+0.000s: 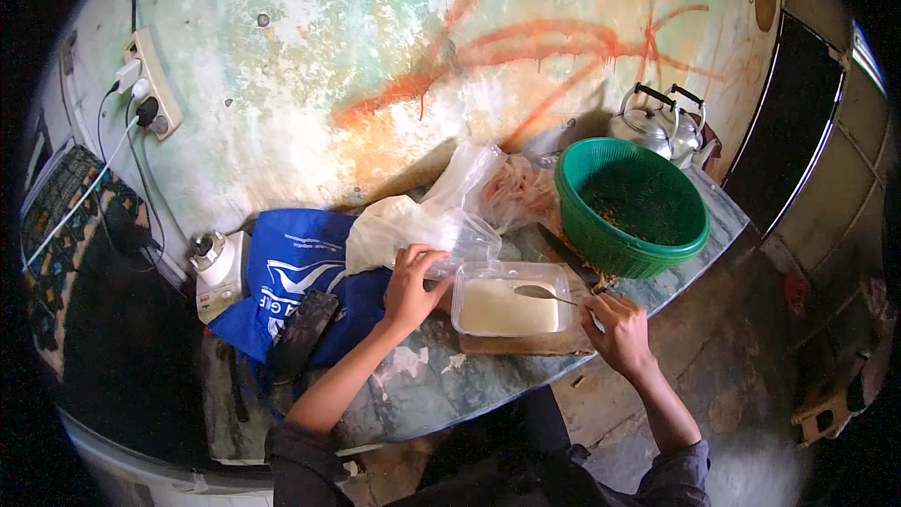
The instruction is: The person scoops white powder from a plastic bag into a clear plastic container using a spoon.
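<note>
A clear plastic container (457,327) holds a smooth, pale cream-coloured substance (503,313) and rests on a wooden board (521,346). In my right hand (621,334) is a metal spoon (536,292), its bowl over the substance; whether it touches the surface I cannot tell. My left hand (412,292) is beside the container's left end, thumb and fingers apart. Its fingertips are close to a translucent plastic bag (422,229) with whitish contents; contact is unclear. Behind the container lies a dark-bladed knife (566,253), partly hidden by the green basket (633,264).
Food scraps (602,280) lie by the basket. Another plastic bag (517,186) and metal kettles (651,128) stand behind. A blue bag (295,246), a dark object (306,331) and a white appliance (219,267) are left. The marble-patterned tabletop (436,394) ends close to my body.
</note>
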{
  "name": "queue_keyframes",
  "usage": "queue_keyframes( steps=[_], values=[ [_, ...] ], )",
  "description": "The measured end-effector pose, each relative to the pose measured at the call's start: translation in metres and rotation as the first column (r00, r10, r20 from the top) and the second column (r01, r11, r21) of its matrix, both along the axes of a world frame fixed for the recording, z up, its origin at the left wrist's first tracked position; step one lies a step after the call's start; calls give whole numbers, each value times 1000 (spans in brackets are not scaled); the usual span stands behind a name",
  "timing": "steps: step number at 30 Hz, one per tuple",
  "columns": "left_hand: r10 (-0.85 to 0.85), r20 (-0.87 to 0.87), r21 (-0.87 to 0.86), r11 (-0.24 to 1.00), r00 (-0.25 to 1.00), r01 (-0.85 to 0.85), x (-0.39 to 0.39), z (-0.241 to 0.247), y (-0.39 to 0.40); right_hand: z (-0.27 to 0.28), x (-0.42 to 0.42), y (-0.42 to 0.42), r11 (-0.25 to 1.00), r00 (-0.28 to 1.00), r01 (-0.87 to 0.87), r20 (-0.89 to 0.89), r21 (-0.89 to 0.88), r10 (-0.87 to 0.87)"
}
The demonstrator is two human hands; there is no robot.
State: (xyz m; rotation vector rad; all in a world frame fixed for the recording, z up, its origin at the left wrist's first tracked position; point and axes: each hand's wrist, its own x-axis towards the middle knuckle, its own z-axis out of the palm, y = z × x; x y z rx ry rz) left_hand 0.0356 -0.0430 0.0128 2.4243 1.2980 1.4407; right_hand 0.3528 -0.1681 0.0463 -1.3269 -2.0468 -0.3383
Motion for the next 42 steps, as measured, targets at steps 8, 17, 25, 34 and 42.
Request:
queue_keyframes(
  steps=[8, 17, 25, 34, 42],
  values=[
    [-19, -143, -8, 1000, 990, 18, -19, 5, 23, -2, 4, -3, 993, 995, 23, -96, -117, -34],
    [72, -402, -23, 996, 913, -89, 52, 53, 35, 12, 4, 2, 990, 991, 7, -131, -142, -25],
    [83, -386, -8, 996, 919, -93, 63, 38, 51, 19, 1, 8, 985, 928, 42, -359, -167, -100],
    [74, -493, -9, 996, 867, -91, 80, 45, 42, 16, 2, 8, 983, 998, -59, -8, -176, 58],
    [37, -120, -22, 999, 992, -40, 56, 68, 39, 11, 6, 4, 969, 973, -28, -227, -246, -30]
  ],
)
